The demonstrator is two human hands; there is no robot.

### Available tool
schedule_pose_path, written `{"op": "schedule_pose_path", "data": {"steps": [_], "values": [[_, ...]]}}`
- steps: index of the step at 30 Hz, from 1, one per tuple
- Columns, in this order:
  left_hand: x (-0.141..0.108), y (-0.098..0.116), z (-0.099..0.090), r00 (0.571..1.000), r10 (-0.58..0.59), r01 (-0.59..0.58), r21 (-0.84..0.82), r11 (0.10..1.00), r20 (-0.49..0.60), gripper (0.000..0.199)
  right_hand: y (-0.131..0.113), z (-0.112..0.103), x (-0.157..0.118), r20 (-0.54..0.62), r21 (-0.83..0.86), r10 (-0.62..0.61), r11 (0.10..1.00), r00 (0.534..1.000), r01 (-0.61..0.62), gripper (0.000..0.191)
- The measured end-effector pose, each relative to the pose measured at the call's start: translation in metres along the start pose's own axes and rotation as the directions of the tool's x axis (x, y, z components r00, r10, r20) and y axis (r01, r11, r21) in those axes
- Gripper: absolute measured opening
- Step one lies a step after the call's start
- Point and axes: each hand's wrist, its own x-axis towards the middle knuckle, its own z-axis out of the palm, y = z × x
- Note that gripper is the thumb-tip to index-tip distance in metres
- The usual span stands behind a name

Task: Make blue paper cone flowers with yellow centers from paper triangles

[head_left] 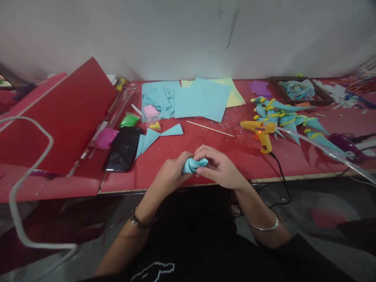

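"head view, starting at the left: what do you see?"

"a large, flat red panel tilted up over the left end of the red tabletop. just right of it, a bright pink clear-wrapped packet, then a black smartphone near the front edge, with a green plastic packet behind it."

"and next?"

"some cut light blue paper pieces beside the phone. behind those, large light blue paper sheets lie along the back edge, partly over a pale yellow sheet."

"what are the hands doing?"

"left hand is closed around the left side of a rolled light blue paper, thumb on top. the roll is between both hands, at the front edge. right hand grips its right side, fingers curled over and thumb below."

"anything behind them?"

"a thin pale wooden stick, lying slantwise."

"and off to the right?"

"a yellow glue gun with a small orange light glowing and a black cord going over the front edge. behind it, a cluster of light blue paper cones with yellow trim. toward the back right corner, a dark brown tray holds pale, tangled scraps."
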Motion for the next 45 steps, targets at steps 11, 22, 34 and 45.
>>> {"op": "schedule_pose_path", "data": {"steps": [11,22,34,45], "values": [[0.007,0.0,0.003,0.994,0.063,-0.064,-0.005,0.998,-0.088,0.009,0.002,0.019,0.0,-0.046,-0.282,-0.031,0.959,0.998,0.017,0.015],[0.007,-0.007,0.01,0.988,0.116,-0.136,-0.23,0.964,-0.097,0.016,0.01,0.015,0.001,-0.009,-0.356,-0.092,0.931,0.996,0.082,0.033],[0.005,-0.003,0.007,1.0,-0.022,0.015,-0.575,0.818,-0.005,0.013,0.018,0.021,0.008,-0.177,-0.015,0.063,0.998,0.982,-0.067,0.027],[0.001,-0.011,0.008,0.917,-0.141,0.396,-0.799,0.452,0.374,0.031,0.035,0.037,0.012,-0.178,0.455,0.489,0.811,0.854,-0.369,0.027]]}}
